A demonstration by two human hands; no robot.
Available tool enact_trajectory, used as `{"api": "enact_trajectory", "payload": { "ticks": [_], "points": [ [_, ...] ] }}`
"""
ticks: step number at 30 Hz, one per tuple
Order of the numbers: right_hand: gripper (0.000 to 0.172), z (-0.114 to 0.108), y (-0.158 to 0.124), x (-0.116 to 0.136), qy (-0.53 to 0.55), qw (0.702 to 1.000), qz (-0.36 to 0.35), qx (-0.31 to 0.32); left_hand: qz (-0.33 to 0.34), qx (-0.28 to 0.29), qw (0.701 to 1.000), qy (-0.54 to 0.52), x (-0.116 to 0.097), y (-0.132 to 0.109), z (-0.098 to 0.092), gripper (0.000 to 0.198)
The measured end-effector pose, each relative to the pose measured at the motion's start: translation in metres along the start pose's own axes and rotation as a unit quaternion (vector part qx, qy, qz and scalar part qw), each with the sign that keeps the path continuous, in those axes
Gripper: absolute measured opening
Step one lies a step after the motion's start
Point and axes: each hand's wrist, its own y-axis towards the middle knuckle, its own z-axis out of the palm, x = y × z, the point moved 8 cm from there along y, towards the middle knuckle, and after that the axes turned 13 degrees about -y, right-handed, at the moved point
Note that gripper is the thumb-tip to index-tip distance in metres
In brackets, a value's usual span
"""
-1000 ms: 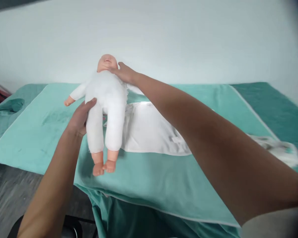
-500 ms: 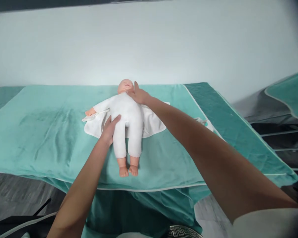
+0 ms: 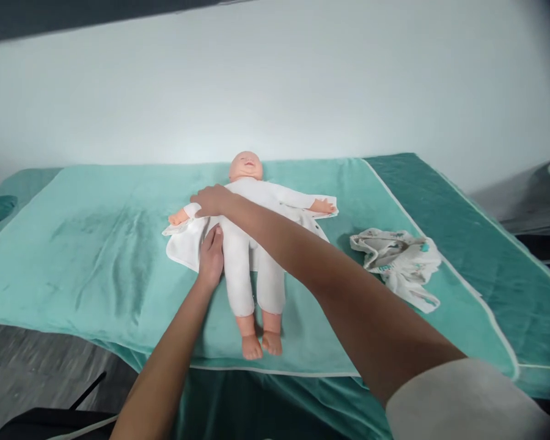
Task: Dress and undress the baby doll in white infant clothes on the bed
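A baby doll (image 3: 268, 195) with a white cloth body lies on its back, head toward the wall and feet toward me. Under its torso a small white garment (image 3: 183, 247) is spread out, its sleeve ends beneath the doll's hands. My right hand (image 3: 211, 200) reaches across the body and is closed over the doll's upper arm at picture left; its fingertips are partly hidden. Beside the hip on that same side, my left hand (image 3: 211, 256) rests with fingers stretched out against the doll. My right forearm covers part of the doll's belly.
A crumpled white printed baby garment (image 3: 403, 260) lies on the green bed cover (image 3: 119, 244), right of the doll. Behind the bed rises a pale wall (image 3: 275, 85). A dark object with a cable (image 3: 87, 421) stands at the lower left.
My right hand has moved from the doll's neck and shoulder at picture right across to the arm at picture left. My left hand has shifted off the belly. The view has turned right.
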Motion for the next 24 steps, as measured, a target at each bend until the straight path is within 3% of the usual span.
{"api": "enact_trajectory", "payload": {
  "ticks": [3, 6, 8, 11, 14, 18, 24],
  "points": [
    [0.031, -0.011, -0.013, -0.02, 0.049, 0.998, 0.014, -0.046, 0.087, -0.017, 0.983, 0.158, -0.015, 0.018, -0.012, 0.037],
    [0.036, -0.021, -0.035, -0.039, 0.095, 0.99, 0.042, -0.098, 0.16, -0.034, 0.912, 0.376, -0.028, 0.041, -0.02, 0.037],
    [0.037, -0.021, -0.048, -0.045, 0.088, 0.989, 0.05, -0.11, 0.13, -0.076, 0.876, 0.458, -0.027, 0.057, -0.034, 0.04],
    [0.04, -0.016, -0.058, -0.042, 0.058, 0.991, 0.045, -0.114, 0.068, -0.127, 0.858, 0.493, -0.019, 0.074, -0.057, 0.036],
    [0.048, -0.013, -0.06, -0.039, 0.039, 0.991, 0.05, -0.122, 0.071, -0.173, 0.882, 0.432, -0.016, 0.08, -0.075, 0.023],
    [0.054, -0.012, -0.06, -0.035, 0.041, 0.992, 0.048, -0.113, 0.071, -0.231, 0.952, 0.188, -0.008, 0.078, -0.101, 0.018],
    [0.051, -0.013, -0.064, -0.033, 0.029, 0.994, 0.062, -0.086, 0.065, -0.248, 0.963, 0.077, -0.005, 0.075, -0.111, 0.012]
  ]
}}
